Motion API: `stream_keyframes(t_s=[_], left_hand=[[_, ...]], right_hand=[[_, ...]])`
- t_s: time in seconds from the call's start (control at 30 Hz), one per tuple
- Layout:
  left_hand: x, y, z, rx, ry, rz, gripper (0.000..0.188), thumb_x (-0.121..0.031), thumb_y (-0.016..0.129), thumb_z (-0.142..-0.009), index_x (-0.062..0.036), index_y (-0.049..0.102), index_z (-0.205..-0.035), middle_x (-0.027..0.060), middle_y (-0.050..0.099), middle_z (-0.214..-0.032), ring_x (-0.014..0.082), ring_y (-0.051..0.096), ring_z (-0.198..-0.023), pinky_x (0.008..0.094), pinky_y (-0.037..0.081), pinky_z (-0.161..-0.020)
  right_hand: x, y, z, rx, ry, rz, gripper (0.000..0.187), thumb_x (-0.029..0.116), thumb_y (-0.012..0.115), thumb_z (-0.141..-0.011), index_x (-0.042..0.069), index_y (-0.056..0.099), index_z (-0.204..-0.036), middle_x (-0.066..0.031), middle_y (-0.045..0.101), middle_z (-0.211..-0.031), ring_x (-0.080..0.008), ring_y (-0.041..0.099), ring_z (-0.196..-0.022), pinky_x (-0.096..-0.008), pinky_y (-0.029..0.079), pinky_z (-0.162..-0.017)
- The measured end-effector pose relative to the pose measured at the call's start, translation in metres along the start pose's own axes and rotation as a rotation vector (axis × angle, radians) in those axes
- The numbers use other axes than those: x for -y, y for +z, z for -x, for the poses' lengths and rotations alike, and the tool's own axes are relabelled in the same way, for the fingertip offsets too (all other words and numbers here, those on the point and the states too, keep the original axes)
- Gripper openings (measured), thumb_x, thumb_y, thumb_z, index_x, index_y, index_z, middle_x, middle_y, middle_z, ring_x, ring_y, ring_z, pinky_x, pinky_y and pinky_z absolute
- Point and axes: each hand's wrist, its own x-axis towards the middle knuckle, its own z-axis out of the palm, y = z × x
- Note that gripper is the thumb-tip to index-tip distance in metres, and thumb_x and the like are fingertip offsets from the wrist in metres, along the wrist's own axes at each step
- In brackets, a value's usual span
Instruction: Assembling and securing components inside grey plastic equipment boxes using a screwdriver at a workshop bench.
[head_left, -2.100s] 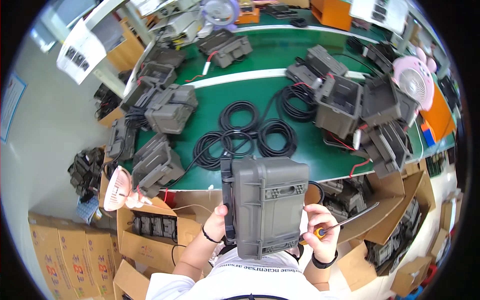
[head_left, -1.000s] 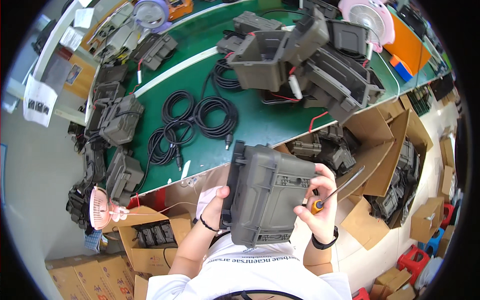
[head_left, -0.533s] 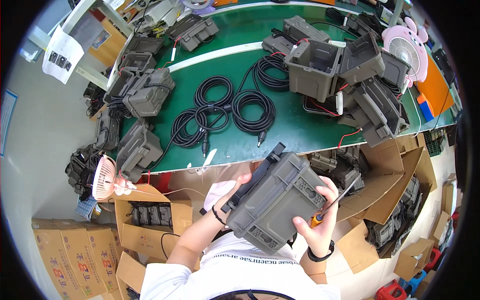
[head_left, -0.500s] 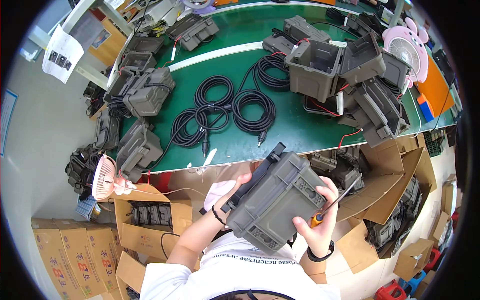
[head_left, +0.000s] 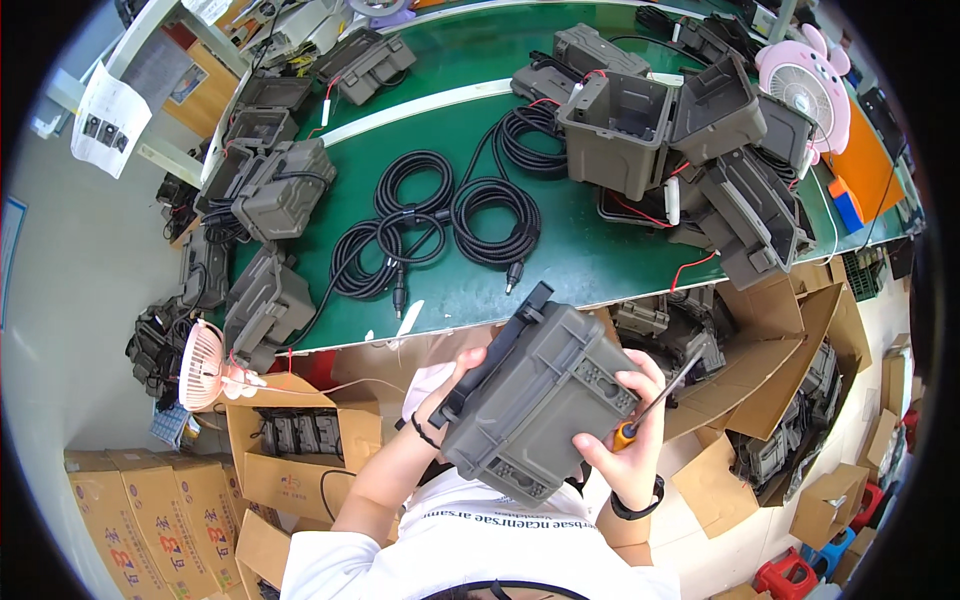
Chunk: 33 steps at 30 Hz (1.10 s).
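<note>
A grey plastic case (head_left: pixel 545 400) with latches and a black carrying handle (head_left: pixel 500 350) is held tilted in front of my body, off the table. My left hand (head_left: pixel 462 372) grips its left side by the handle, thumb showing and the other fingers hidden behind. On the case's right side, my right hand (head_left: pixel 630 450) closes around the edge with its thumb on the face. That same hand also holds a screwdriver (head_left: pixel 625 436) with an orange-yellow handle, its metal shaft pointing up and right. Beyond the case, coiled black cables (head_left: pixel 497 222) lie on the green table (head_left: pixel 450 318).
Open grey cases with red wires (head_left: pixel 618 135) crowd the table's right side; more cases (head_left: pixel 285 190) stand at left. A pink fan (head_left: pixel 205 365) is at the left edge, a pink rabbit-shaped fan (head_left: pixel 805 90) far right. Cardboard boxes (head_left: pixel 290 480) flank me on the floor.
The view has shifted slightly, so the table and its contents sit a little further left. Both hands keep the same hold on the case, and the screwdriver stays in the right hand.
</note>
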Motion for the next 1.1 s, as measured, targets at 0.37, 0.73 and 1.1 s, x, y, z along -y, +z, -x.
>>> stream_keyframes(t_s=[0.37,0.73,1.1], left_hand=[[-0.026,0.046,0.022,-0.016,0.351,-0.554,0.101,-0.061,0.069,-0.069,0.0039,0.038,-0.14,0.0108,0.051,-0.128,0.0181,0.051,-0.115,0.03,0.042,-0.097],[-0.048,0.04,0.045,-0.033,0.549,-0.765,0.111,-0.058,0.078,-0.063,0.0074,0.036,-0.142,0.0139,0.05,-0.134,0.0227,0.05,-0.122,0.0343,0.037,-0.105],[-0.075,0.041,0.058,-0.035,0.475,-0.879,0.099,-0.047,0.082,-0.066,0.0061,0.041,-0.14,0.0126,0.051,-0.134,0.0202,0.05,-0.124,0.0326,0.035,-0.108]], right_hand=[[-0.011,0.007,-0.024,0.075,0.123,-0.252,0.037,0.013,0.076,-0.074,0.008,0.058,-0.107,-0.0104,0.049,-0.135,-0.0074,0.051,-0.095,-0.0175,0.036,-0.061],[0.0,0.015,-0.044,0.211,0.189,-0.201,0.031,0.007,0.077,-0.068,0.006,0.058,-0.093,-0.0114,0.057,-0.132,0.0011,0.035,-0.048,-0.0156,0.031,-0.046],[0.012,0.006,-0.076,0.542,0.049,0.2,0.028,0.022,0.079,-0.069,0.004,0.064,-0.085,-0.0063,0.068,-0.075,-0.0133,0.06,-0.05,-0.0257,0.047,-0.051]])
